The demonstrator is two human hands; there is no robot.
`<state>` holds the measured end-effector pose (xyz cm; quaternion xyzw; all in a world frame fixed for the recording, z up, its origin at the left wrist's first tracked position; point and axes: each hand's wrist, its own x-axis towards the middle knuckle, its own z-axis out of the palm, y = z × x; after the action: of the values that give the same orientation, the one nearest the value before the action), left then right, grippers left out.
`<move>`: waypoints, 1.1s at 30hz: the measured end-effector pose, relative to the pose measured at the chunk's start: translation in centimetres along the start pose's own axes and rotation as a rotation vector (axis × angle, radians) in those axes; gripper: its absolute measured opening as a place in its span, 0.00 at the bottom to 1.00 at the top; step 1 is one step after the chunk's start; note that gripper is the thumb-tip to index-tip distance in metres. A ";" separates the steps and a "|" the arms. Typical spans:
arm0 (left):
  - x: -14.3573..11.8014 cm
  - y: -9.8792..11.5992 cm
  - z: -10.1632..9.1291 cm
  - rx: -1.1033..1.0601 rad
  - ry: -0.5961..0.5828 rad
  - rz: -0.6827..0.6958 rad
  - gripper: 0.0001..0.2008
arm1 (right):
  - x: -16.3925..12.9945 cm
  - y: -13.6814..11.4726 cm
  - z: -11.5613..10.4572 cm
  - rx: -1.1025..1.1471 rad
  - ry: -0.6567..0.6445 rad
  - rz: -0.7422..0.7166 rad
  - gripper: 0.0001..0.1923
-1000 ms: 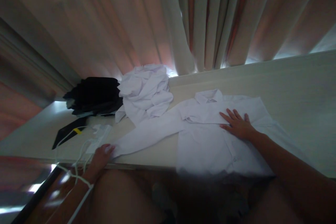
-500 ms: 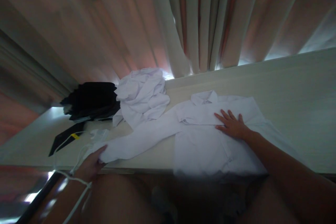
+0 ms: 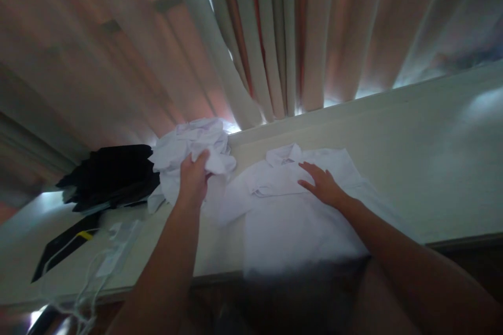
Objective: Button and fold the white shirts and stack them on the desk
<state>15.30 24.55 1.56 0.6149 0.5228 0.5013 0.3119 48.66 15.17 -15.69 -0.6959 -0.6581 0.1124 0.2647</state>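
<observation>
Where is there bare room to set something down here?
The widest bare patch of white tabletop is to the right of the laid-out white shirt; a narrower strip runs behind its collar, in front of the curtains. It's crowded on the left: black clothing stack, crumpled white clothes, white power strip and flat black object.

I see a plain white shirt [image 3: 281, 225], a black pile [image 3: 118, 172] on the left, and curtains [image 3: 346, 36] of pinkish beige.

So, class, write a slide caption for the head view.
Left hand holding one sleeve of a white collared shirt, right hand over its front.
</observation>
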 end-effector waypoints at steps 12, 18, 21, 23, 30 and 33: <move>-0.4 6.0 27.8 -0.064 -0.643 -0.042 0.15 | 0.0 9.2 -9.3 0.642 0.750 0.471 0.31; -2.0 0.7 30.5 0.207 -0.928 0.053 0.27 | -0.1 12.0 -8.7 0.274 0.577 0.536 0.27; -1.5 -3.3 26.8 0.361 -0.789 0.130 0.20 | 0.5 13.0 -7.7 0.192 0.428 0.595 0.24; -1.4 -6.1 22.9 0.450 -0.675 0.155 0.15 | 1.2 13.5 -6.9 0.137 0.353 0.649 0.23; -6.0 -16.1 10.3 0.844 -0.499 0.305 0.37 | 2.7 13.2 -3.8 -0.084 0.147 0.719 0.23; -7.7 -19.2 8.0 0.935 -0.626 0.371 0.36 | 2.8 12.5 -3.6 -0.162 0.114 0.708 0.20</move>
<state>16.84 23.33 -20.52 0.8868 0.4551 0.0587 0.0546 61.51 17.13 -18.59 -0.9043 -0.3676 0.1058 0.1897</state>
